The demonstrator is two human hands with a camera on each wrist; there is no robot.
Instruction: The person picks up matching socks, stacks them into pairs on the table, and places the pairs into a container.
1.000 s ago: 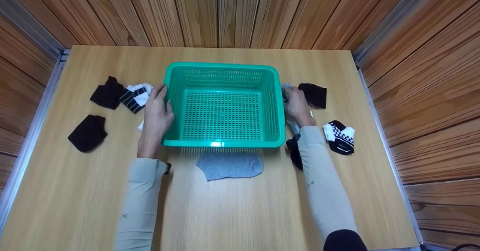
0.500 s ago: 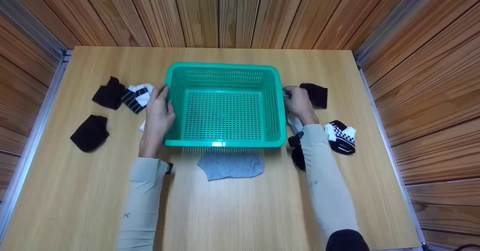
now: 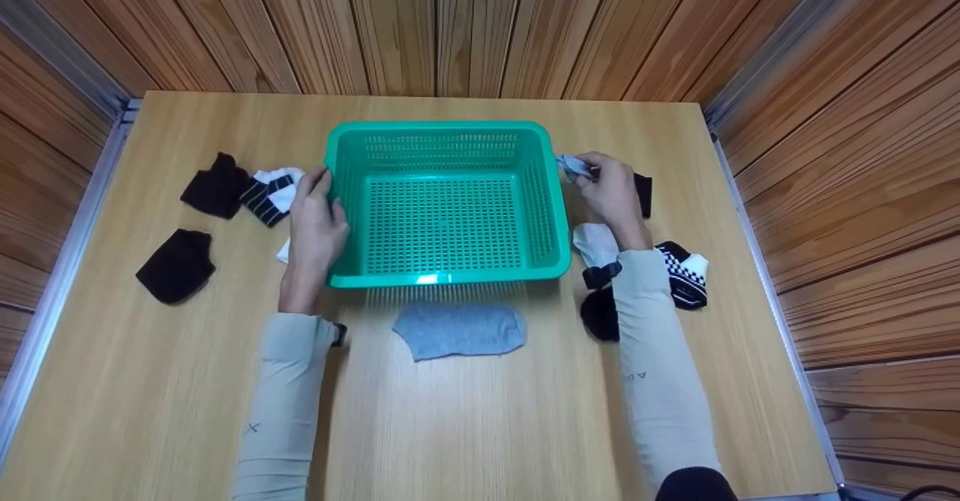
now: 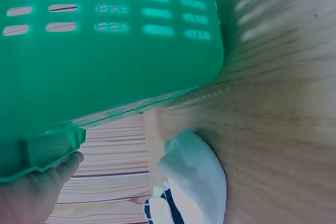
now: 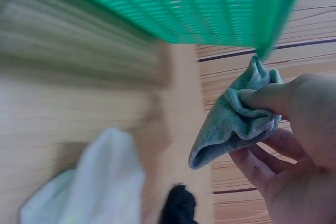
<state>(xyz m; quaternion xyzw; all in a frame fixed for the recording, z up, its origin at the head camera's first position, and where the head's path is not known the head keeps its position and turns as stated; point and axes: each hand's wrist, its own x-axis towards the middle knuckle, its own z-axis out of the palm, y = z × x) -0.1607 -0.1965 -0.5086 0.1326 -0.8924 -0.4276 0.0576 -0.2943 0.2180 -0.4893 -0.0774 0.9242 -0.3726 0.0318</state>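
Note:
At the left end of the green plastic basket (image 3: 442,280), my left hand (image 3: 313,227) grips the rim, its fingers on the outside edge. The left wrist view shows that hand (image 4: 31,195) under the rim's lip. My right hand (image 3: 611,190) is just off the basket's right end and pinches a crumpled grey sock (image 5: 233,116) between thumb and fingers. The sock's tip is close to the basket rim in the right wrist view; whether they touch I cannot tell. No sock shows inside the basket. A flat grey sock (image 3: 461,331) lies in front of it.
Left of the basket lie two black socks (image 3: 214,186), (image 3: 176,266) and a striped sock (image 3: 270,195). A white sock (image 4: 197,177) is partly hidden by my left hand. On the right are a white sock (image 3: 595,244), black socks (image 3: 600,313), (image 3: 643,193) and a checkered sock (image 3: 686,280).
My right hand has moved right, away from the basket's side, with the grey sock pinched in it. The basket has shifted slightly back and left. My left hand stays on the rim.

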